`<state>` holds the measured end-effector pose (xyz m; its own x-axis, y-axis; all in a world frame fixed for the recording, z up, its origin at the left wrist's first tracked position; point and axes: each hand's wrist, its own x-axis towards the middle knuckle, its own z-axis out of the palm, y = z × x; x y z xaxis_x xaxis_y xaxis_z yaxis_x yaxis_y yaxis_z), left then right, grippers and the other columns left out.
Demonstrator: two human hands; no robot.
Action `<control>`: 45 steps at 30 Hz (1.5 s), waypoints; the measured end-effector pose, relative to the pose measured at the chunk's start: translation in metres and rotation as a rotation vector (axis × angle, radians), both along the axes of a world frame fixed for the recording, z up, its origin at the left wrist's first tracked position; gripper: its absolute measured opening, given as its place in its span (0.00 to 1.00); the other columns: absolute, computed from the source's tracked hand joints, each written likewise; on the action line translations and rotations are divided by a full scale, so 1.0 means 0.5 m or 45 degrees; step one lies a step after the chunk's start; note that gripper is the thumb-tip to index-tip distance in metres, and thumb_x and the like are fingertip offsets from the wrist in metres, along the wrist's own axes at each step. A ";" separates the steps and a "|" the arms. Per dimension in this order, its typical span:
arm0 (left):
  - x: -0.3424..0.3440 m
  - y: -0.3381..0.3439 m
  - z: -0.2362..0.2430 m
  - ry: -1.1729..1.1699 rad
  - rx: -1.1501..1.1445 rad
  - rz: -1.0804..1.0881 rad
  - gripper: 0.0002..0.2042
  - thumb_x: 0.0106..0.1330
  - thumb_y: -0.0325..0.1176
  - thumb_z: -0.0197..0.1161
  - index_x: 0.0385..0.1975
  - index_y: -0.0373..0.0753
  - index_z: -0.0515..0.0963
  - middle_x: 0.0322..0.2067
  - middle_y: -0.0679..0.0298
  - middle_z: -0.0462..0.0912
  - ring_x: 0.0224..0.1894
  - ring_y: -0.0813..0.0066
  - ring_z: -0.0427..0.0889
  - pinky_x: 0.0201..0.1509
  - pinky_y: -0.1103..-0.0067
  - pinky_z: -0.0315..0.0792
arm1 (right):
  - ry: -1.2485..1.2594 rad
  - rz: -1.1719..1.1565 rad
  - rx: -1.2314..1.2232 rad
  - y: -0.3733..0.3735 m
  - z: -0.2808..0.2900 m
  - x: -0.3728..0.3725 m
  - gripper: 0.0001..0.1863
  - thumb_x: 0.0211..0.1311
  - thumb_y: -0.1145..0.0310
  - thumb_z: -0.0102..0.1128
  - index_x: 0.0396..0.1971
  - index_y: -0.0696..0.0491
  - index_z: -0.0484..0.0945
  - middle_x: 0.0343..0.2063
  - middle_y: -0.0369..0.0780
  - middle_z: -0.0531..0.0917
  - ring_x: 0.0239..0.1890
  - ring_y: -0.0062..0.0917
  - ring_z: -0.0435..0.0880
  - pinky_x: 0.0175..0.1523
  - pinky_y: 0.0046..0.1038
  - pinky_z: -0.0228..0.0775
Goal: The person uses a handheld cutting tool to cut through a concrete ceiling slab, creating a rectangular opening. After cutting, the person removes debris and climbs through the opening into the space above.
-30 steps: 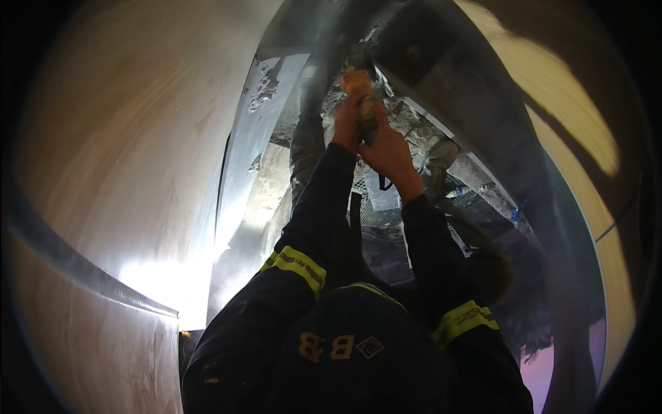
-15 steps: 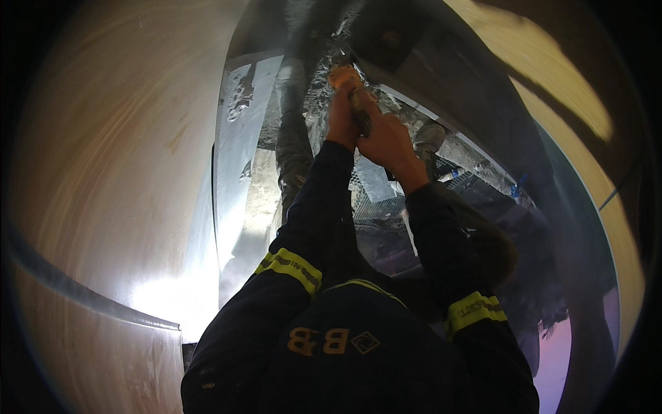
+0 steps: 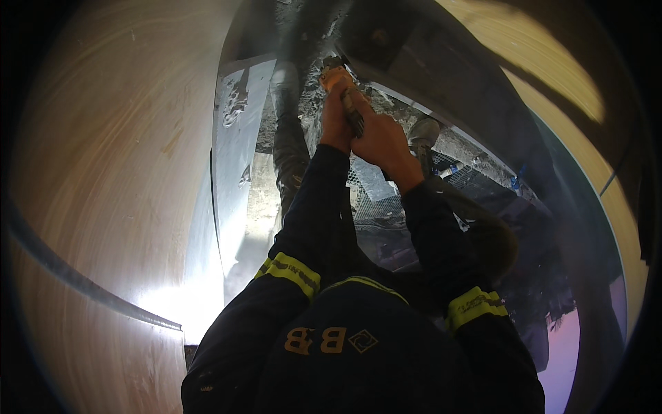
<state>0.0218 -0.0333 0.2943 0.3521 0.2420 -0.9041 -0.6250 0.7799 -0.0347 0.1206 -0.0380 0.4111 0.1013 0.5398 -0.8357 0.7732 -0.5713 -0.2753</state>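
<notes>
Both my arms reach forward in dark sleeves with yellow bands. An orange and dark angle grinder [image 3: 336,76] is held between my hands, its metal head pointing away from me. My left hand [image 3: 336,119] wraps round the front of its body from the left. My right hand [image 3: 386,141] closes round the rear part, just behind and to the right. Beyond the grinder's head lies a rough grey, dusty surface [image 3: 314,31]; I cannot tell whether the head touches it.
A tall wood-grained panel [image 3: 124,152] curves along the left, with bright light low beside it. My boot [image 3: 423,131] stands on the right, near black mesh [image 3: 383,207] and a small blue-ended fitting [image 3: 452,169]. A dark panel [image 3: 469,90] slants along the right. Haze dims the far part.
The grinder and both hands have shifted slightly left, and its head shows more plainly. My grip on it looks the same. The whole view has also moved a little.
</notes>
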 end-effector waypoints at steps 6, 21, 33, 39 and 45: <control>-0.002 0.006 -0.022 -0.010 0.046 -0.004 0.16 0.75 0.48 0.63 0.42 0.39 0.77 0.31 0.61 0.83 0.31 0.67 0.86 0.36 0.71 0.82 | 0.018 0.027 0.019 0.000 -0.030 0.002 0.54 0.50 0.61 0.71 0.81 0.38 0.57 0.36 0.57 0.89 0.41 0.57 0.89 0.48 0.53 0.81; 0.009 0.001 0.025 0.055 -0.035 0.008 0.18 0.73 0.50 0.65 0.44 0.39 0.78 0.31 0.63 0.83 0.30 0.70 0.86 0.35 0.74 0.82 | -0.015 0.024 -0.023 0.008 0.018 0.001 0.55 0.50 0.60 0.72 0.81 0.35 0.55 0.37 0.56 0.89 0.42 0.56 0.90 0.48 0.52 0.81; 0.004 -0.011 -0.034 0.013 0.037 0.078 0.18 0.73 0.51 0.65 0.43 0.41 0.77 0.31 0.64 0.82 0.31 0.69 0.85 0.37 0.73 0.82 | -0.012 0.098 -0.017 0.008 -0.026 0.002 0.55 0.50 0.58 0.72 0.81 0.34 0.56 0.37 0.56 0.90 0.42 0.56 0.90 0.49 0.53 0.81; 0.008 -0.003 -0.049 -0.011 -0.008 0.067 0.16 0.73 0.49 0.63 0.44 0.42 0.76 0.32 0.64 0.82 0.31 0.67 0.85 0.37 0.71 0.82 | -0.023 0.096 -0.035 0.009 -0.050 0.005 0.56 0.48 0.58 0.72 0.81 0.34 0.56 0.38 0.56 0.90 0.43 0.56 0.90 0.50 0.51 0.82; 0.007 -0.009 -0.082 -0.021 0.019 0.094 0.15 0.73 0.49 0.63 0.45 0.43 0.76 0.32 0.64 0.82 0.32 0.66 0.85 0.37 0.70 0.82 | -0.033 0.125 -0.048 0.010 -0.076 0.005 0.57 0.48 0.58 0.71 0.82 0.34 0.55 0.39 0.56 0.90 0.44 0.55 0.90 0.51 0.51 0.82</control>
<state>0.0253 -0.0379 0.2534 0.3479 0.2812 -0.8944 -0.6801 0.7323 -0.0343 0.1233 -0.0328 0.3731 0.0714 0.5162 -0.8535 0.8327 -0.5019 -0.2339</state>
